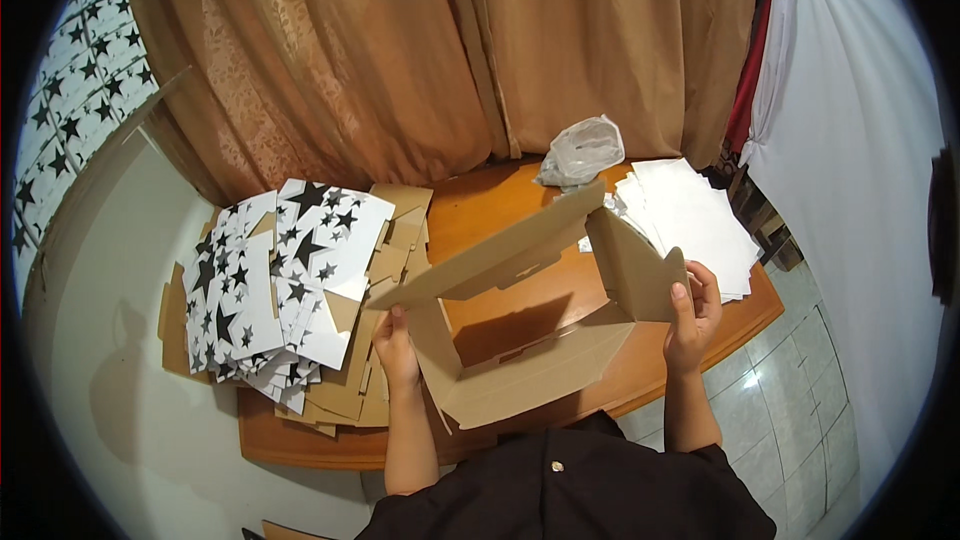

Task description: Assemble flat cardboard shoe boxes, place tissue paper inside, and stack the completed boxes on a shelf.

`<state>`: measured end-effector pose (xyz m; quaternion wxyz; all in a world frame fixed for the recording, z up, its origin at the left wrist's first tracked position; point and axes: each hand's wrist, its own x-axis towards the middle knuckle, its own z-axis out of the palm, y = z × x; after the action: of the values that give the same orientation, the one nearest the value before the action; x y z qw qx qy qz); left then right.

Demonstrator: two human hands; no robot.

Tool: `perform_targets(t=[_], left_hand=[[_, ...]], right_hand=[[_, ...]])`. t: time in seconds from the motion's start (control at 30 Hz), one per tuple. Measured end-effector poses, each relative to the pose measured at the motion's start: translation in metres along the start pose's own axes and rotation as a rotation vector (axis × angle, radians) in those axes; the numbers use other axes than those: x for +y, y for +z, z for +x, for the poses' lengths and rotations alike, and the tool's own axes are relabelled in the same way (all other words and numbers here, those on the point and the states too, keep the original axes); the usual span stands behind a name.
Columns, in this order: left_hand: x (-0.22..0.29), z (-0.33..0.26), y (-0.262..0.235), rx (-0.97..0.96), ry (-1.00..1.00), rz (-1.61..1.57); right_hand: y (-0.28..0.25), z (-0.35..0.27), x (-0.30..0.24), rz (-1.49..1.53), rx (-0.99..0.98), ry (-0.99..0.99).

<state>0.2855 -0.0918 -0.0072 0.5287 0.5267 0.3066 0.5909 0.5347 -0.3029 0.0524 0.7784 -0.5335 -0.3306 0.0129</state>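
A brown cardboard box point(535, 368), partly folded into a frame with its middle gaping, is held up over the wooden table. My left hand point(397, 348) grips its left corner, the thumb on the cardboard and the other fingers mostly hidden. At the right edge, my right hand point(693, 318) is closed on a side flap point(640, 260), thumb in front and fingers behind. Through the gap in the cardboard the orange-brown table top shows, with a shadow on it.
Flat cardboard blanks point(408, 225) lie piled at the left, with star-printed sheets point(285, 280) on top. White paper sheets point(690, 220) are stacked at the right. Behind the box sits a crumpled clear plastic bag point(585, 148). Brown curtains point(400, 60) hang beyond the table point(470, 215).
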Motion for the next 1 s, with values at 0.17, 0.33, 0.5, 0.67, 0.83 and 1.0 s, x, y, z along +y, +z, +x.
perform_targets(t=[0.17,0.33,0.5,0.67,0.83,1.0], left_hand=[[0.004,0.026,-0.007,0.071,-0.048,-0.173],[-0.006,0.038,-0.021,0.104,-0.052,-0.259],[-0.029,0.022,-0.031,-0.048,0.073,-0.213],[-0.022,0.009,-0.029,-0.055,0.017,-0.185],[-0.044,0.008,-0.049,-0.145,0.219,-0.267],[-0.116,-0.003,-0.088,-0.180,-0.364,-0.833]], right_hand=[[0.000,-0.001,0.004,0.139,-0.076,0.009],[-0.020,0.025,0.028,0.912,-0.863,0.182],[-0.005,0.013,0.113,0.086,-0.364,0.576],[0.017,-0.025,0.129,0.138,-0.415,0.818],[0.014,-0.039,0.134,0.144,-0.451,0.649],[-0.004,-0.037,0.145,0.228,-0.258,0.646]])
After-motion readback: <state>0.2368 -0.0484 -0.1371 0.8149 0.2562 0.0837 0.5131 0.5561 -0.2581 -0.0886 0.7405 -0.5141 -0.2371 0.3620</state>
